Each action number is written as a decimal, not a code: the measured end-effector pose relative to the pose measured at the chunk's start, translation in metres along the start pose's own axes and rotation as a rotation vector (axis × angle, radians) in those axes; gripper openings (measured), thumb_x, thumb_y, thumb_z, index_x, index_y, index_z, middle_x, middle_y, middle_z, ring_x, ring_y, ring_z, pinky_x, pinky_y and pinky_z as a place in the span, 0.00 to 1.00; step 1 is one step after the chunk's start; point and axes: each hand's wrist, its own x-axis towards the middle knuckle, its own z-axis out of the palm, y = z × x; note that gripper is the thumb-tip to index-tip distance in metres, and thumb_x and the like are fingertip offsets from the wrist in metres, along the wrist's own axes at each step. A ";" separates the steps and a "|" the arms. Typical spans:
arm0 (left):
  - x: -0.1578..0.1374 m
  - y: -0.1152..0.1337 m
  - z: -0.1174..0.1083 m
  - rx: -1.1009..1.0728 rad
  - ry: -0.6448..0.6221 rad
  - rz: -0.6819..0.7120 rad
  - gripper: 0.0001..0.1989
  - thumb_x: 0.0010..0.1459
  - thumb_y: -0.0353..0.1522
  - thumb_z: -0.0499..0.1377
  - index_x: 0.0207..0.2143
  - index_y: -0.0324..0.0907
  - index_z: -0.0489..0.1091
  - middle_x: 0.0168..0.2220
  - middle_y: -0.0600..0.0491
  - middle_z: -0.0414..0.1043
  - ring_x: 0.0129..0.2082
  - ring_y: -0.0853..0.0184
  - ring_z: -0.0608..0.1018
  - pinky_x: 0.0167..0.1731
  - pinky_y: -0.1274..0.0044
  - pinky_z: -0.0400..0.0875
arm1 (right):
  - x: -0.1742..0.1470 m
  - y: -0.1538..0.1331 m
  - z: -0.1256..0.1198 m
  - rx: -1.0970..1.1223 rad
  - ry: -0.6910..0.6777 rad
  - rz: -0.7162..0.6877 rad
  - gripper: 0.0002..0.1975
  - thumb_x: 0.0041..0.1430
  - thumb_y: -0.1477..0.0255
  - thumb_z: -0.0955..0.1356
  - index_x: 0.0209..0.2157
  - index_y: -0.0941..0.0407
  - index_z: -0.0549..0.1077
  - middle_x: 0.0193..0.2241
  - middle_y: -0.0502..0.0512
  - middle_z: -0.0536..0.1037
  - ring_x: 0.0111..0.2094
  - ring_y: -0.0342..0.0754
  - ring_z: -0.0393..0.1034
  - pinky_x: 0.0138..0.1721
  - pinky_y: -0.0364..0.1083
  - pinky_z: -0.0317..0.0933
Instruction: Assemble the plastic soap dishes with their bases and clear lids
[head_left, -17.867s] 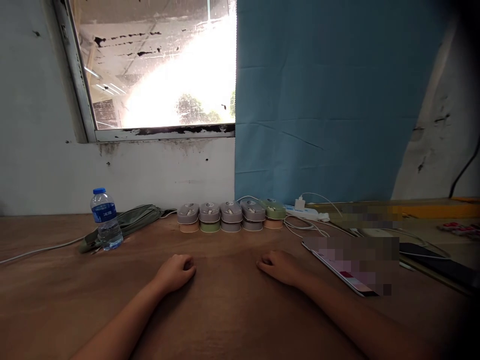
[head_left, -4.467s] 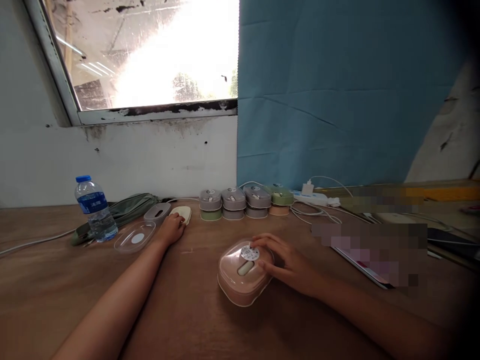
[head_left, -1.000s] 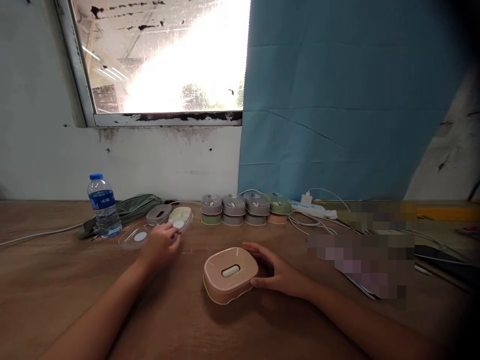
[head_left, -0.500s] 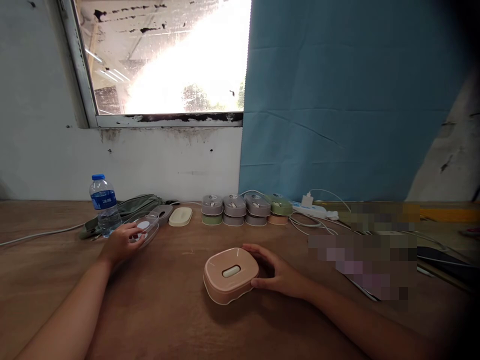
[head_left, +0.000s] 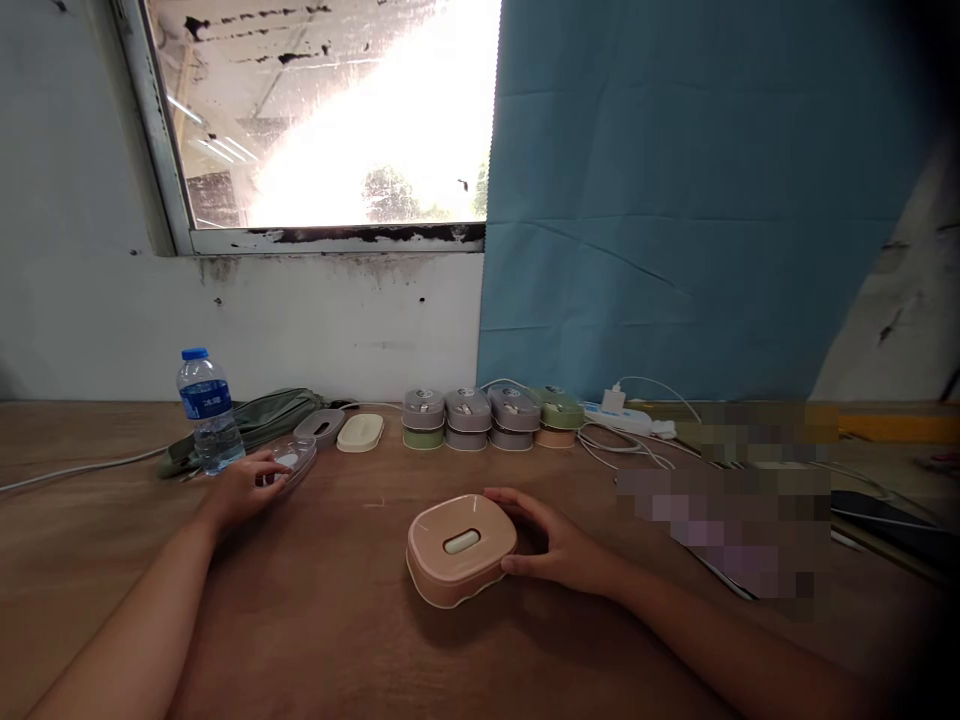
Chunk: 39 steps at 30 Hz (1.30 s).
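A pink soap box [head_left: 450, 535] with a cream piece in the slot of its top sits tilted at the middle of the table. My right hand [head_left: 559, 548] holds its right side, thumb at the near edge and fingers at the far edge. Over on the left, my left hand [head_left: 244, 490] is closed at the near end of a clear plastic lid [head_left: 301, 458] with a white round label. The fingers partly cover this lid, which lies low at the table. Just beyond it are a grey slotted lid [head_left: 322, 425] and a cream oval tray [head_left: 360, 433].
A water bottle [head_left: 208, 415] stands left of the lids, before a green bag [head_left: 281, 412]. Several two-tier boxes [head_left: 468, 420] form a row along the wall. A power strip [head_left: 630, 420] and cables [head_left: 630, 450] lie at the back right. Blurred items occupy the right side.
My left hand has lowered the clear lid, which was raised and tilted, down towards the table. The right hand and the pink soap box have stayed in place.
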 end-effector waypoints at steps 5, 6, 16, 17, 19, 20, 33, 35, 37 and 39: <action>0.000 -0.001 0.002 -0.031 -0.039 0.011 0.18 0.49 0.43 0.51 0.31 0.43 0.75 0.31 0.53 0.70 0.26 0.69 0.70 0.27 0.80 0.63 | 0.000 -0.001 0.000 -0.008 0.001 0.004 0.36 0.45 0.67 0.72 0.54 0.53 0.56 0.55 0.59 0.61 0.54 0.53 0.57 0.54 0.54 0.52; 0.000 -0.002 0.003 -0.030 -0.046 0.016 0.18 0.49 0.44 0.50 0.31 0.43 0.75 0.31 0.53 0.70 0.27 0.68 0.70 0.27 0.80 0.63 | 0.000 -0.001 0.000 -0.009 0.002 0.006 0.36 0.45 0.67 0.72 0.54 0.53 0.56 0.55 0.59 0.61 0.54 0.53 0.57 0.54 0.54 0.52; 0.005 0.035 -0.007 0.065 0.299 0.033 0.18 0.52 0.43 0.52 0.38 0.39 0.67 0.32 0.50 0.66 0.32 0.63 0.69 0.35 0.74 0.63 | 0.001 -0.003 0.000 -0.015 0.006 0.011 0.36 0.45 0.66 0.72 0.54 0.54 0.56 0.54 0.60 0.62 0.54 0.54 0.57 0.54 0.54 0.53; 0.006 0.051 -0.008 0.036 0.341 0.060 0.18 0.52 0.43 0.52 0.37 0.39 0.67 0.32 0.50 0.65 0.33 0.63 0.69 0.37 0.72 0.63 | 0.001 -0.004 0.001 -0.017 0.005 0.008 0.36 0.45 0.66 0.72 0.54 0.54 0.56 0.54 0.60 0.62 0.54 0.53 0.57 0.54 0.54 0.53; 0.003 0.088 -0.008 -0.083 0.315 0.181 0.16 0.52 0.42 0.53 0.37 0.40 0.66 0.33 0.50 0.65 0.34 0.63 0.69 0.38 0.72 0.64 | 0.002 -0.004 0.001 -0.019 0.001 0.000 0.36 0.44 0.66 0.72 0.54 0.54 0.56 0.54 0.60 0.62 0.54 0.54 0.58 0.54 0.54 0.53; 0.001 0.107 -0.006 -0.158 0.241 0.283 0.15 0.52 0.41 0.54 0.38 0.41 0.67 0.35 0.49 0.65 0.37 0.63 0.69 0.39 0.72 0.64 | 0.002 -0.004 0.001 -0.021 0.003 -0.002 0.36 0.44 0.66 0.73 0.54 0.54 0.56 0.53 0.60 0.63 0.54 0.54 0.58 0.54 0.55 0.53; -0.010 0.165 0.034 -0.592 -0.322 0.768 0.16 0.46 0.39 0.63 0.39 0.46 0.73 0.36 0.51 0.75 0.39 0.64 0.74 0.47 0.72 0.61 | 0.001 -0.006 0.000 -0.097 -0.020 -0.028 0.40 0.42 0.66 0.73 0.56 0.55 0.55 0.55 0.60 0.61 0.54 0.54 0.56 0.55 0.54 0.51; -0.010 0.163 0.035 -0.642 -0.312 0.738 0.16 0.45 0.39 0.63 0.38 0.46 0.74 0.35 0.50 0.75 0.39 0.64 0.74 0.48 0.71 0.61 | 0.001 -0.007 0.000 -0.088 -0.022 -0.005 0.40 0.43 0.66 0.73 0.56 0.55 0.54 0.56 0.60 0.59 0.55 0.54 0.54 0.55 0.54 0.50; -0.010 0.162 0.036 -0.688 -0.303 0.706 0.16 0.45 0.38 0.63 0.38 0.47 0.74 0.36 0.50 0.75 0.39 0.64 0.74 0.48 0.71 0.61 | 0.001 -0.007 0.000 -0.076 -0.027 0.023 0.40 0.44 0.66 0.72 0.57 0.54 0.53 0.58 0.59 0.56 0.57 0.54 0.51 0.57 0.54 0.48; -0.010 0.162 0.037 -0.726 -0.293 0.682 0.15 0.45 0.38 0.64 0.38 0.47 0.74 0.36 0.50 0.75 0.39 0.64 0.74 0.48 0.71 0.61 | 0.001 -0.007 0.000 -0.062 -0.035 0.037 0.42 0.45 0.66 0.72 0.59 0.53 0.49 0.59 0.58 0.54 0.58 0.53 0.49 0.58 0.54 0.46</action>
